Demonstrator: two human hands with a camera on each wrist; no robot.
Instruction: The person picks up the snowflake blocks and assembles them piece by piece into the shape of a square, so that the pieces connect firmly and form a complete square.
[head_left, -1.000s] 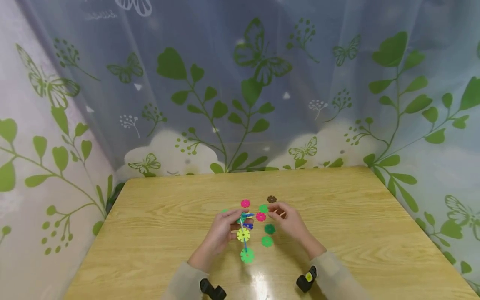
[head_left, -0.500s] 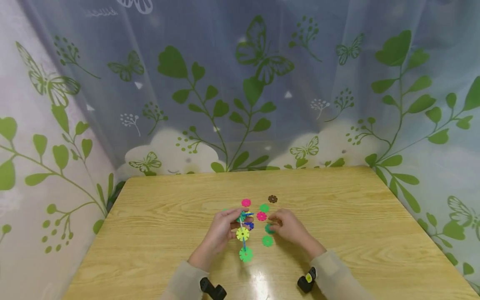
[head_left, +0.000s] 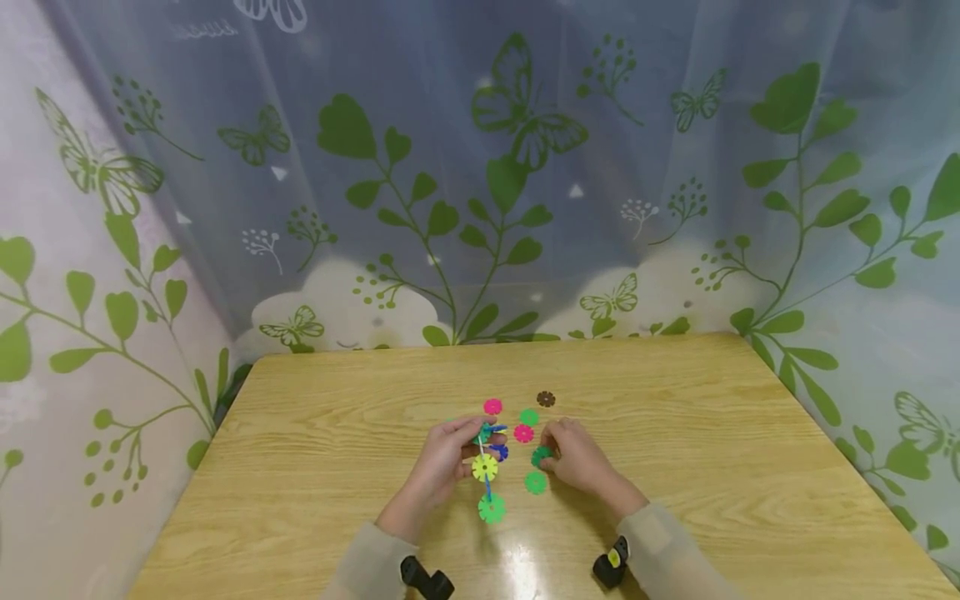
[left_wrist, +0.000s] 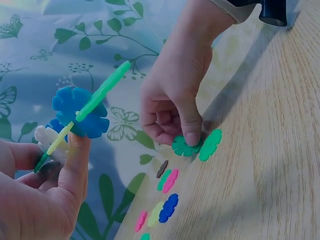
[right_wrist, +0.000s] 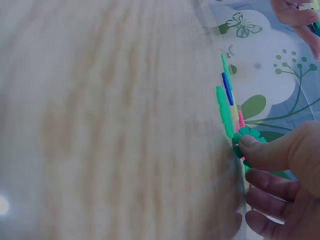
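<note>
My left hand (head_left: 442,458) holds a joined string of slotted plastic discs in the air. A yellow disc (head_left: 485,467) and a light green end disc (head_left: 492,507) hang toward me. The left wrist view shows a blue disc (left_wrist: 82,112) slotted into it, with white and dark green pieces by the fingers. My right hand (head_left: 581,458) pinches a dark green slotted disc (left_wrist: 184,146) at the table. Its thumb lies over that disc (right_wrist: 252,134) in the right wrist view, where the disc tilts away from the flat ones. The fingers underneath are partly hidden.
Loose slotted discs lie on the wooden table (head_left: 337,467): light green (head_left: 536,482), pink (head_left: 523,433), another pink (head_left: 492,406), green (head_left: 529,417), brown (head_left: 546,399) and dark blue (head_left: 501,452). A leaf-patterned curtain (head_left: 420,208) stands behind the table.
My right hand has moved from beside the upper green and pink discs down toward me, and now pinches the dark green disc. The left hand with its disc string stays nearly still.
</note>
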